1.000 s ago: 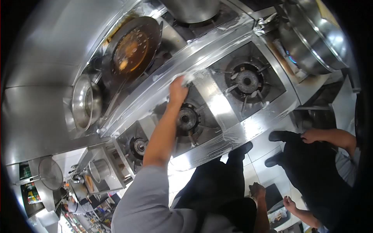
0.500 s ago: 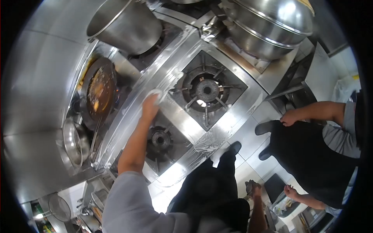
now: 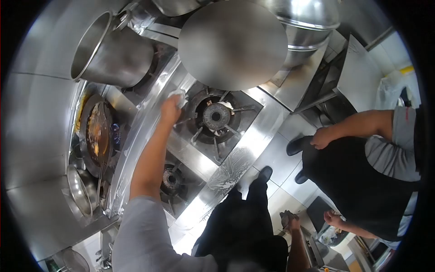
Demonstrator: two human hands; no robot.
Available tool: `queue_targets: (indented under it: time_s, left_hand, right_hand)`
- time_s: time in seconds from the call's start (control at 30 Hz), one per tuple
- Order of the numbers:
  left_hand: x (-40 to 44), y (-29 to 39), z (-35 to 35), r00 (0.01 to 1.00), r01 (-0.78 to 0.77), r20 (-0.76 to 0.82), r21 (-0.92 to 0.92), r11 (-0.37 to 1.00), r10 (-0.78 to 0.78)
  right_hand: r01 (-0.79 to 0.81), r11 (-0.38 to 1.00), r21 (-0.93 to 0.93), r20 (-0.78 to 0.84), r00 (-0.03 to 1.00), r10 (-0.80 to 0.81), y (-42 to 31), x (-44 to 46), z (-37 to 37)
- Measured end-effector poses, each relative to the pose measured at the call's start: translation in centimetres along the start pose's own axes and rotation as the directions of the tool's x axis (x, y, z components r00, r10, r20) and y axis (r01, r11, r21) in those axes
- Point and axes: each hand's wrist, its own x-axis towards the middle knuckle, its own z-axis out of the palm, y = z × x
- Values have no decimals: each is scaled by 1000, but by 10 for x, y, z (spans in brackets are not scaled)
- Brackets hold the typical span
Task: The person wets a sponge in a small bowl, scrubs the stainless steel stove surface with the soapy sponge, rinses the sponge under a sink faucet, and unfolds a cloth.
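Observation:
My left hand (image 3: 171,110) is closed on a white cloth (image 3: 180,97), which it presses to the steel strip behind the burner (image 3: 216,116). White foam streaks this strip and the stove's front edge (image 3: 231,170). Low on the right, my right hand (image 3: 295,223) hangs beside my dark trousers, closed round a dark, crumpled cloth-like thing (image 3: 285,218). A second burner (image 3: 171,179) sits to the left, partly behind my left forearm.
A wok (image 3: 99,131) with brown liquid and a tall pot (image 3: 111,54) stand on the rear burners. Metal bowls (image 3: 79,188) lie at the left. A blurred grey oval (image 3: 233,45) covers part of the stove. A co-worker in a black apron (image 3: 353,177) stands right.
My left hand has moved with the white cloth along the strip to beside the burner nearer the pots. The view has shifted to the right. A blurred oval now covers part of the stove.

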Motion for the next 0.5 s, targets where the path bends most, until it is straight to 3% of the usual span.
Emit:
queue_targets:
  time_s: [0.03, 0.1, 0.13, 0.17, 0.2, 0.23, 0.27, 0.3, 0.33, 0.37, 0.43, 0.47, 0.5]
  left_hand:
    - [9, 2, 6, 1000, 31, -1, 41, 999, -31]
    - [67, 27, 30, 996, 71, -50, 42, 997, -69]
    - [96, 33, 46, 994, 98, -57, 8, 995, -98]
    - [120, 50, 58, 987, 125, -102, -13, 992, -125]
    - [130, 89, 55, 965, 253, -69, 4, 967, -252]
    - [129, 117, 60, 967, 254, -31, 38, 967, -253]
    - [123, 137, 75, 963, 266, -54, 41, 963, -264]
    - [112, 157, 91, 984, 170, -64, 68, 983, -166]
    - [101, 187, 98, 983, 173, 40, 95, 980, -177]
    - [93, 201, 105, 987, -93, -99, 274, 957, 125]
    - [102, 190, 97, 989, 38, 135, 184, 982, -63]
    - [110, 172, 91, 997, 65, 23, 151, 986, -69]
    - [124, 162, 71, 968, 252, 2, -14, 968, -252]
  right_hand:
    - [136, 978, -157, 22, 991, -134, 19, 3, 1]
    - [149, 986, -72, -34, 988, -152, 18, 2, 6]
    - [-122, 950, 286, -43, 989, 140, -29, -4, 5]
    - [-352, 722, 595, 46, 912, 407, -59, -8, 4]
    - [-375, 763, 527, 39, 907, 419, -64, -9, 0]
    - [-392, 798, 458, 35, 905, 425, -69, -9, -1]
    - [-350, 722, 597, 16, 905, 425, -71, -10, 4]
    - [-341, 724, 600, 15, 909, 416, -81, -9, 3]
    - [-393, 722, 570, 52, 894, 446, -92, -13, 1]
    - [-443, 716, 539, 87, 875, 477, -99, -15, 1]
    - [-419, 748, 515, 69, 890, 451, -86, -13, 1]
    - [-390, 775, 497, 50, 905, 424, -80, -13, 1]
    - [-395, 771, 500, 44, 901, 432, -80, -17, -2]
